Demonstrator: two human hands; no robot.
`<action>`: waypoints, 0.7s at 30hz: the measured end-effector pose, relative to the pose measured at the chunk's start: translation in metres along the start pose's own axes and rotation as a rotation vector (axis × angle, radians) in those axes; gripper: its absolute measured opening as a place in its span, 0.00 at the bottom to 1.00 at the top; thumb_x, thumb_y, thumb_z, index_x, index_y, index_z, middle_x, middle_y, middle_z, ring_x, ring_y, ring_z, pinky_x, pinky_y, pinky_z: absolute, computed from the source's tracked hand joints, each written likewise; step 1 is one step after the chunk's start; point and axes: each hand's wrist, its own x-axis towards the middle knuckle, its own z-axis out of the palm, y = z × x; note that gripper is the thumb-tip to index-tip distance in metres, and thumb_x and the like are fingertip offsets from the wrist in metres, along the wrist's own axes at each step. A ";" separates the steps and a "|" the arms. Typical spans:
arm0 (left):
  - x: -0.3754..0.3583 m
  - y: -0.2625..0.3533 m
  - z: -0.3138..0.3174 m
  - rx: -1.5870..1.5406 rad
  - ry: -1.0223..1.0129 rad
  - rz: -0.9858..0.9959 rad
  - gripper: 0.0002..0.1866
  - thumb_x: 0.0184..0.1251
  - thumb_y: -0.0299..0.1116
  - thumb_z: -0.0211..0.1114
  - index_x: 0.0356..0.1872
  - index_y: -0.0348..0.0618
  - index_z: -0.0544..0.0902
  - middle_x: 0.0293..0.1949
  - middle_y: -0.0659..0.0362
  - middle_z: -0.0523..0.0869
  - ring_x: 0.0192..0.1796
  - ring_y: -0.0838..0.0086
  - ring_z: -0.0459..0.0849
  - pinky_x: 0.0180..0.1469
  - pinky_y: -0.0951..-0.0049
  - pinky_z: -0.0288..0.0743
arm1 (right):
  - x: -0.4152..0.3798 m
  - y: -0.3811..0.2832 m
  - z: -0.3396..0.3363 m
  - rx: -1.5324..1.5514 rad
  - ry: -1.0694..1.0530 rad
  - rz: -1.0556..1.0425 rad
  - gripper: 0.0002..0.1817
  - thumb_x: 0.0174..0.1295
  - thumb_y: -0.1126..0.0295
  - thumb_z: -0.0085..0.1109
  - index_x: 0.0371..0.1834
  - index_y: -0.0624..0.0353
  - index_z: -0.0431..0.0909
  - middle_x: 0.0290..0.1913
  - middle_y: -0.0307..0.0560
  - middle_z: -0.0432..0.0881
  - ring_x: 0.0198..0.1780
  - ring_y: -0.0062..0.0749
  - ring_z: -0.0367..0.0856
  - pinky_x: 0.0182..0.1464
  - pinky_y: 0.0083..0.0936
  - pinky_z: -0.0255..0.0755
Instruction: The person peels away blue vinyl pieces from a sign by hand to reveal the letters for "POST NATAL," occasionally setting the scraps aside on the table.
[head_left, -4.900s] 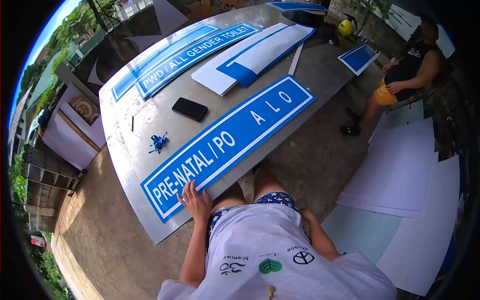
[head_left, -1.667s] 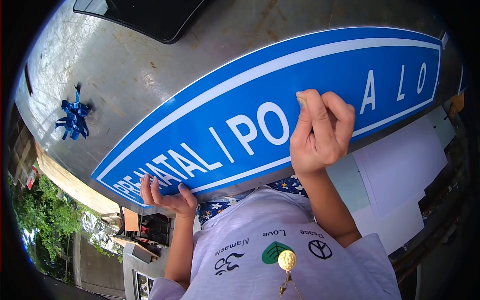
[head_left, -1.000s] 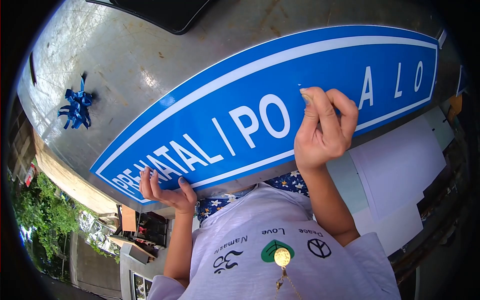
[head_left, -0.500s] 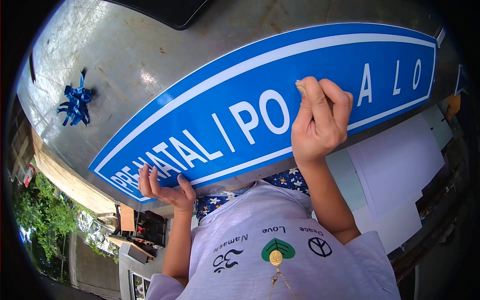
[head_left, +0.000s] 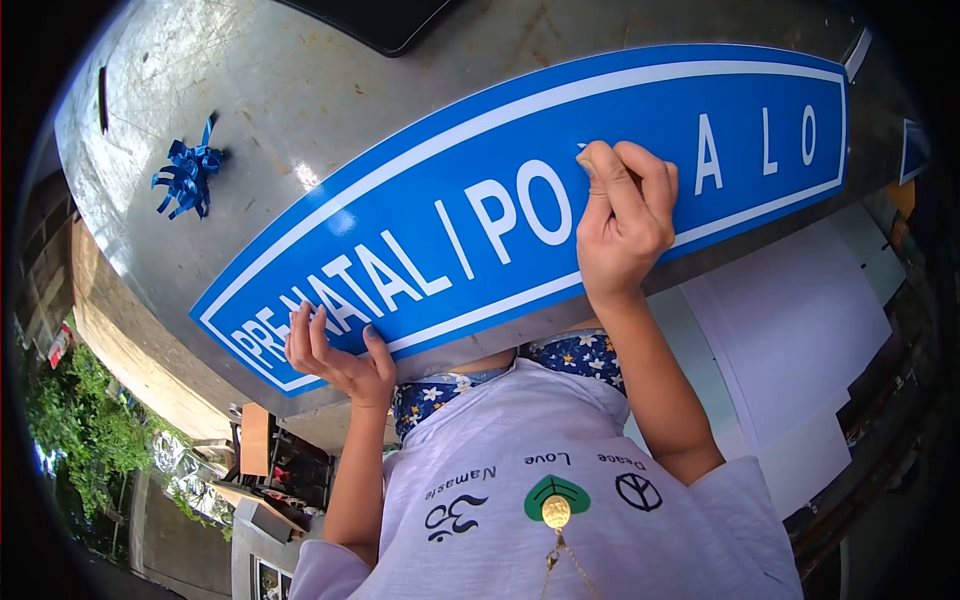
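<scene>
A curved blue sign (head_left: 440, 190) with a white border and white letters lies across the metal table. The fingers of my left hand (head_left: 342, 360) are spread and rest on its lower left part, over the "PRENATAL" lettering. My right hand (head_left: 628, 215) is over the sign just right of "PO", thumb and fingers pinched together. What the pinch holds, if anything, is too small to make out; a pale bit shows by the thumb tip. Farther right on the sign stand the letters A, L and O.
A tangle of blue strips (head_left: 188, 172) lies on the metal table (head_left: 260, 90) at the left. A dark flat object (head_left: 385, 18) sits at the top edge. White sheets (head_left: 790, 320) are at the right, below the sign.
In the view, the sign and the blue strips have shifted slightly with the camera. My right hand stays pinched and appears a little farther left; my left hand still rests on the sign.
</scene>
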 end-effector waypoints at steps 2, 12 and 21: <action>0.000 0.002 -0.001 0.007 0.005 -0.005 0.27 0.63 0.41 0.57 0.62 0.42 0.66 0.63 0.50 0.70 0.68 0.58 0.61 0.69 0.52 0.48 | 0.001 -0.001 -0.002 0.027 0.006 0.089 0.07 0.55 0.79 0.68 0.37 0.60 0.87 0.35 0.41 0.80 0.35 0.31 0.76 0.33 0.24 0.70; 0.003 0.004 -0.003 0.007 0.016 0.016 0.28 0.59 0.35 0.60 0.62 0.41 0.68 0.64 0.48 0.70 0.67 0.57 0.63 0.68 0.55 0.48 | 0.006 0.005 -0.005 0.245 0.014 0.216 0.03 0.61 0.79 0.62 0.35 0.61 0.84 0.42 0.44 0.71 0.37 0.30 0.72 0.33 0.22 0.72; 0.001 0.001 0.000 -0.020 0.054 0.009 0.29 0.58 0.36 0.61 0.63 0.44 0.68 0.63 0.50 0.70 0.67 0.59 0.63 0.68 0.55 0.48 | 0.029 0.021 -0.015 0.188 -0.257 -0.073 0.07 0.54 0.80 0.69 0.33 0.61 0.80 0.52 0.48 0.67 0.34 0.27 0.75 0.33 0.20 0.75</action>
